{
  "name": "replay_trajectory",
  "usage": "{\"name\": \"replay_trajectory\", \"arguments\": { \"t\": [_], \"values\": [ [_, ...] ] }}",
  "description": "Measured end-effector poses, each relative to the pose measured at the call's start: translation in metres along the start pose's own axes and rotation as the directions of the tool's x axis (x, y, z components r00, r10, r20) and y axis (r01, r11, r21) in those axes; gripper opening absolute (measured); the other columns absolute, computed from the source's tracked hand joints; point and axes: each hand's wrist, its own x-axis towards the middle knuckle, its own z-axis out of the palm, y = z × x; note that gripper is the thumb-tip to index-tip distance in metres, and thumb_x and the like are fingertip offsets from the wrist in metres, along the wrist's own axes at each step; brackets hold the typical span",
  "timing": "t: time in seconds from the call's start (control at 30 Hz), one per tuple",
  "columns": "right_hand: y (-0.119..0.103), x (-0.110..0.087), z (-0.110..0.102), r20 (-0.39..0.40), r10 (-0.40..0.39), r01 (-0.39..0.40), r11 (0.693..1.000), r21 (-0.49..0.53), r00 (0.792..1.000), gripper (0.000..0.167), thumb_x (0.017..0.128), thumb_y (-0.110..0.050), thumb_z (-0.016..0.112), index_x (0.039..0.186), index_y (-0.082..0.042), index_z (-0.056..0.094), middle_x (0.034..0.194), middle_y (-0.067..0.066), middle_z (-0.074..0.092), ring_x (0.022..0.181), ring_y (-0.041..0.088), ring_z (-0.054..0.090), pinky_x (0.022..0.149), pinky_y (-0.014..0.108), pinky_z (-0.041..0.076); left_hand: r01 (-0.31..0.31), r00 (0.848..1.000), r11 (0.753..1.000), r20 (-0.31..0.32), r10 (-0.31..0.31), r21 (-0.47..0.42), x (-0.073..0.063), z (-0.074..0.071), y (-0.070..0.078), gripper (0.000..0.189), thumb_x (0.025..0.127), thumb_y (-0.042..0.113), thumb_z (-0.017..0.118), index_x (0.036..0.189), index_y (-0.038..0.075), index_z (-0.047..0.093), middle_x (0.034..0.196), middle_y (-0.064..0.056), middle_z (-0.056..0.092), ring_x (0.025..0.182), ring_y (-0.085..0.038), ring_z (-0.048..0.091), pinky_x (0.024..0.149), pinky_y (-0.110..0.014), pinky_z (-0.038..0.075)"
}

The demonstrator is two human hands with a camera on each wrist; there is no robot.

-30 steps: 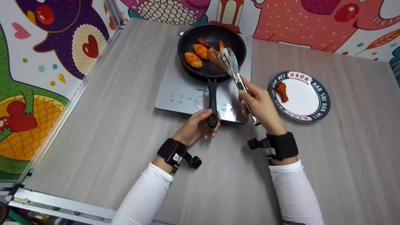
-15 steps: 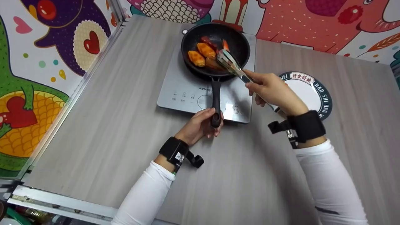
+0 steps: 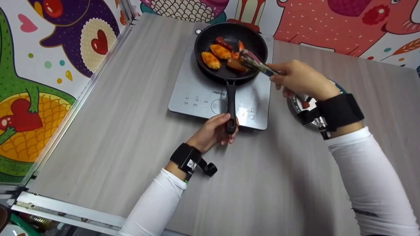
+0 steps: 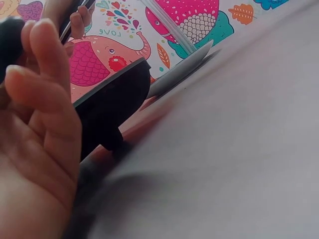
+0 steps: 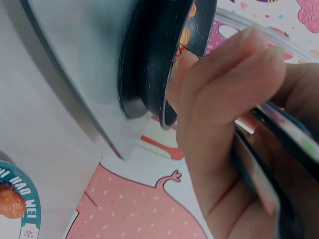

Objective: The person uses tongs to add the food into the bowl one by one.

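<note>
My left hand (image 3: 215, 131) grips the end of the black handle of a frying pan (image 3: 259, 41). With my right hand (image 3: 300, 78) I hold metal tongs (image 3: 254, 62), whose heads reach into the pan's right side, right at a brown, glossy piece of food (image 3: 236, 65). Left of that lie two orange-yellow pieces like chicken wings (image 3: 210, 60). Reddish pieces (image 3: 223, 42) sit farther back. In the right wrist view the fingers curl round the arms of the tongs (image 5: 259, 169), beside the pan's outer wall.
The pan stands on a silver induction cooker (image 3: 190, 82). To its right, a round plate (image 3: 293, 106) with a dark lettered rim holds a reddish drumstick (image 3: 305, 104), partly covered by my right wrist. A cartoon-patterned wall panel (image 3: 305, 19) closes off the back.
My right hand has swung right and slightly up, laying the tongs flatter and covering part of the plate. The brown piece has turned and shifted toward the front of the pan. My left hand keeps its grip.
</note>
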Motion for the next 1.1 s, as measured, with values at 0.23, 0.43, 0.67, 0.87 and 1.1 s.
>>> {"name": "replay_trajectory", "arguments": {
  "t": [0.23,0.43,0.67,0.87,1.1],
  "values": [
    [0.005,0.009,-0.008,0.009,0.051,-0.052,0.996,0.077,0.999,0.046,0.093,-0.026,0.047,0.137,-0.02,0.035,0.081,0.011,0.055,0.055,0.014,0.055,0.05,0.03,0.049,-0.008,1.0,1.0,0.008,0.009,-0.024,0.0,0.0,-0.001,0.038,0.089,0.042,0.046,0.096,0.005,0.053,0.07,-0.006,0.057,0.055,-0.017,0.053,0.039,-0.026,0.029],
    [0.004,0.016,-0.012,0.01,0.058,-0.058,0.995,0.075,0.998,0.045,0.093,-0.025,0.047,0.136,-0.017,0.037,0.081,0.01,0.055,0.055,0.013,0.055,0.05,0.029,0.049,-0.011,1.0,0.999,0.01,0.011,-0.043,0.0,0.0,-0.001,0.039,0.088,0.043,0.047,0.096,0.005,0.053,0.069,-0.006,0.058,0.055,-0.017,0.054,0.039,-0.026,0.03],
    [-0.003,0.017,-0.011,0.018,0.097,-0.098,0.995,0.029,0.995,0.049,0.091,-0.024,0.051,0.137,-0.017,0.035,0.083,0.01,0.056,0.059,0.015,0.057,0.052,0.029,0.05,-0.005,1.0,0.999,0.02,0.006,-0.038,0.0,0.0,0.0,0.037,0.089,0.041,0.047,0.097,0.006,0.052,0.07,-0.006,0.057,0.055,-0.017,0.053,0.04,-0.026,0.029],
    [-0.009,0.02,-0.006,-0.004,0.116,-0.116,0.992,-0.045,0.993,0.052,0.09,-0.023,0.054,0.137,-0.017,0.034,0.078,0.009,0.057,0.055,0.015,0.058,0.051,0.028,0.05,-0.009,1.0,0.999,0.02,0.01,-0.036,0.001,0.001,0.0,0.037,0.089,0.042,0.047,0.097,0.007,0.053,0.071,-0.006,0.057,0.056,-0.017,0.053,0.041,-0.025,0.031],
    [-0.012,0.02,-0.001,-0.039,0.106,-0.109,0.991,-0.078,0.994,0.053,0.088,-0.022,0.056,0.137,-0.017,0.035,0.079,0.009,0.059,0.054,0.015,0.058,0.05,0.027,0.05,-0.01,1.0,0.999,0.023,0.011,-0.039,0.0,-0.001,-0.001,0.036,0.089,0.041,0.046,0.097,0.006,0.052,0.071,-0.007,0.056,0.056,-0.017,0.053,0.041,-0.025,0.031]
  ]
}}
